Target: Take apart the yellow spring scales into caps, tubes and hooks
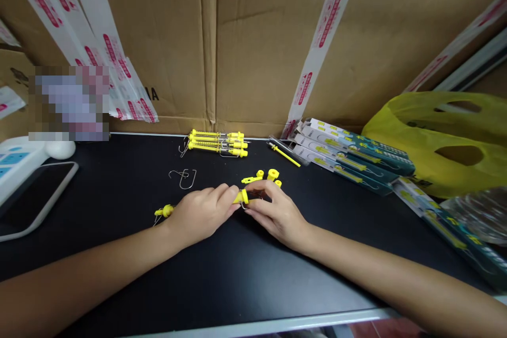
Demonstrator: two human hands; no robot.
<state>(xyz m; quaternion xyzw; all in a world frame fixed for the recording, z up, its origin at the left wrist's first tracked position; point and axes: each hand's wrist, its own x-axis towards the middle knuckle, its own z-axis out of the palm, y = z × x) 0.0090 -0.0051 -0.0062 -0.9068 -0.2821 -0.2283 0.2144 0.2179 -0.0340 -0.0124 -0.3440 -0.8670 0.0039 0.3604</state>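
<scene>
My left hand point(202, 214) is closed around a yellow spring scale point(166, 211), hiding most of its tube. A knob with thin wire shows past the wrist side, and a yellow collar pokes out beyond my thumb. At that collar, the fingers of my right hand point(275, 211) pinch a thin metal wire hook point(243, 205), partly hidden by the fingertips. Small yellow plastic parts point(272, 174) lie just behind my right hand. Loose bent wire hooks point(188, 178) rest on the black table behind my left hand.
Several yellow spring scales point(217, 142) are laid side by side at the back. Right of them are a yellow rod point(287, 155), printed boxes point(348, 156) and a yellow bag point(435, 137). A phone point(35, 198) and white power strip point(19, 153) sit left. Cardboard point(261, 53) stands behind.
</scene>
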